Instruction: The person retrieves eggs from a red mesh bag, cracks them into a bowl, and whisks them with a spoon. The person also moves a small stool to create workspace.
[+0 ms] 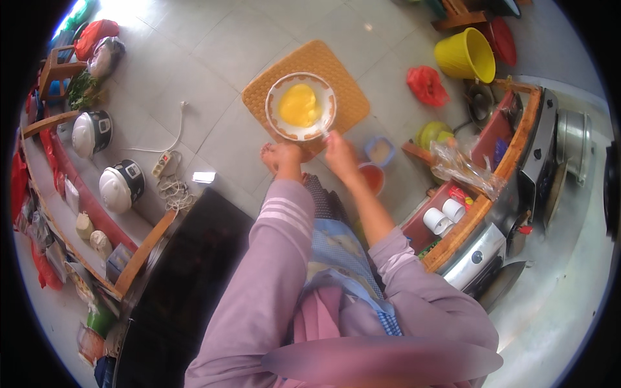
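Note:
A white plate or shallow bowl with a brown-patterned rim (pixel 275 127) stands on a tan woven-pattern stool top (pixel 347 102). Smooth yellow food, maybe beaten egg or batter, lies in it (pixel 298 104). My right hand (pixel 340 156) is closed around a thin, pale utensil (pixel 322 128) whose far end reaches the bowl's near right side; blur hides its kind. My left hand (pixel 287 156) is at the near edge of the bowl and stool; its fingers are partly hidden, so its grip cannot be made out. Beside my right forearm are a blue-rimmed container (pixel 380 151) and a reddish one (pixel 372 178).
Two rice cookers (pixel 122 186) (pixel 92 134) and a power strip with a tangled cord (pixel 162 165) are at the left. A yellow bucket (pixel 465 56) and a red plastic bag (pixel 427 86) lie upper right. Gas stoves (pixel 475 257) and a shelf with white cups (pixel 438 220) flank my right.

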Demonstrator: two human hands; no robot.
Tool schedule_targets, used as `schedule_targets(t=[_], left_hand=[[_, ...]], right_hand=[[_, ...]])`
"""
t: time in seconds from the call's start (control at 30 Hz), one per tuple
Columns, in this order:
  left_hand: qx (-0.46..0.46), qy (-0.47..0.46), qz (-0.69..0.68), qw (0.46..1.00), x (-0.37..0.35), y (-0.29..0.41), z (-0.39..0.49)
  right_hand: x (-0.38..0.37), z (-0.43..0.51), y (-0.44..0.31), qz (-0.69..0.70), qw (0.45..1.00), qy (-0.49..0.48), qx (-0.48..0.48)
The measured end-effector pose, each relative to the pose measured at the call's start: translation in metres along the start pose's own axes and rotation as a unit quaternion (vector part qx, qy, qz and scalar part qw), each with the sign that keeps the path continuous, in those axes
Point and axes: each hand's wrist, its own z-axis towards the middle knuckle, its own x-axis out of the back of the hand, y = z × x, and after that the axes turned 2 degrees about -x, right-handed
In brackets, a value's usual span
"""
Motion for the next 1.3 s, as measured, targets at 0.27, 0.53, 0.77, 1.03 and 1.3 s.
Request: schedule_targets(t=[0.27, 0.53, 0.77, 1.03, 1.3], left_hand=[[0.254, -0.097, 0.236, 0.933, 0.048, 0.124, -0.013], [0.267, -0.105, 0.236, 0.928, 0.064, 0.147, -0.028], [0.254, -0.117, 0.210, 0.937, 0.049, 0.113, -0.013], [0.223, -0.067, 0.258, 0.938, 0.037, 0.100, -0.013], [0.268, -0.112, 0.253, 0.923, 0.064, 0.148, -0.029]], right_hand=[[0.000, 0.006, 0.002, -0.031, 0.999, 0.010, -0.021], [0.005, 0.010, 0.000, -0.014, 0.998, -0.041, 0.042], [0.009, 0.010, 0.003, -0.003, 0.999, 0.006, 0.037], [0.007, 0.010, 0.002, 0.037, 0.998, 0.018, 0.048], [0.007, 0.011, 0.002, 0.024, 0.999, 0.034, 0.012]])
